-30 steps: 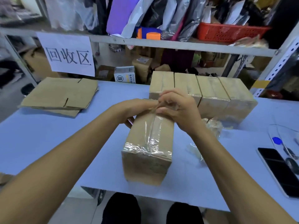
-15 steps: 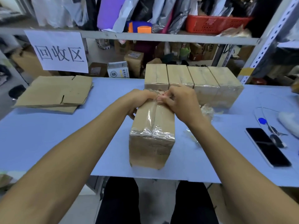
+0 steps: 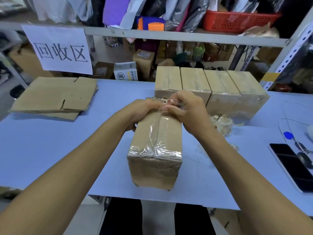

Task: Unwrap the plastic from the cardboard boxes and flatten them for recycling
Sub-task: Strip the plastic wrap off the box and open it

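On the pale blue tabletop (image 3: 50,150), a row of four plastic-wrapped brown cardboard boxes (image 3: 211,85) stands at the back, its front partly hidden by the hands. At far left lies one stack of flattened brown cardboard sheets (image 3: 54,95); their number is unclear. One long film-wrapped brown cardboard box (image 3: 155,150) lies at centre. The left hand (image 3: 144,111) grips its far end, fingers hidden; the right hand (image 3: 186,107) pinches clear plastic film (image 3: 172,102) there. One crumpled clear plastic wad (image 3: 221,124) lies right; one black phone (image 3: 294,168) is cut off.
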